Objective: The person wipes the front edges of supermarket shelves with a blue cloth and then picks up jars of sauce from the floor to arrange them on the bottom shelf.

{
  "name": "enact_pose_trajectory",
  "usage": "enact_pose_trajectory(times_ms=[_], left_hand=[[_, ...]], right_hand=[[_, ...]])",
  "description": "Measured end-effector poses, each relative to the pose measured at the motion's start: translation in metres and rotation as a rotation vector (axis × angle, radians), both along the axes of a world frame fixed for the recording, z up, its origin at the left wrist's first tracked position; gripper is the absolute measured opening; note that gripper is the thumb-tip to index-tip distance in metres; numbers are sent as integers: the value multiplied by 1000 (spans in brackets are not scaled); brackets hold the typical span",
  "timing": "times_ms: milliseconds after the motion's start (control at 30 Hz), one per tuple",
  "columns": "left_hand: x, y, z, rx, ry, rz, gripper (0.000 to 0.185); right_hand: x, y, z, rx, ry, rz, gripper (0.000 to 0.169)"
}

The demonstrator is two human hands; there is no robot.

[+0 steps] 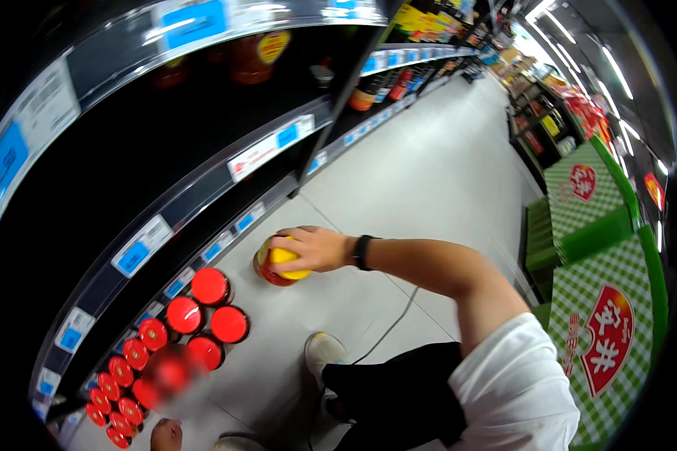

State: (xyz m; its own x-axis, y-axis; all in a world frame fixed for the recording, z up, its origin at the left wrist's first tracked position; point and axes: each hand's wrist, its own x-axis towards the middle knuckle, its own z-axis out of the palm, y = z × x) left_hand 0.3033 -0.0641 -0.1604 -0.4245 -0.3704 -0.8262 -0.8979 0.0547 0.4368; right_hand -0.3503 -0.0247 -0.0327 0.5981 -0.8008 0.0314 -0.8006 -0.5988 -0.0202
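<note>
My right hand (pixel 316 248), with a black wristband, grips a jar by its yellow lid (pixel 289 258). This jar (pixel 268 269) has reddish contents and stands on or just above the floor, close to the bottom shelf's front edge. At the lower picture edge only a small part of my left hand (pixel 166 435) shows, near the red-lidded jars. Its fingers are not clearly seen. Several jars with larger red lids (pixel 210 286) stand on the floor beside the shelf. Smaller red-lidded jars (pixel 122 371) sit in rows further down. A blurred patch hides some of them.
Dark shelving with price-tag strips (pixel 203 169) runs along the left. Jars (pixel 259 56) stand deep on an upper shelf. Green checkered display stands (pixel 603 338) line the right. A thin cable (pixel 392 324) crosses the tiled floor (pixel 429 169) near my shoe (pixel 324 352).
</note>
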Motion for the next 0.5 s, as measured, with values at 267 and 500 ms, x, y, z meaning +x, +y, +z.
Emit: enact_pose_trajectory(times_ms=[267,500], left_hand=[[61,22,-74,-534,379,-352,35],[43,13,-57,-567,314,-281,30]], right_hand=[[40,-2,130,-470,-382,252,47],[19,-44,164,-803,-462,75,52]])
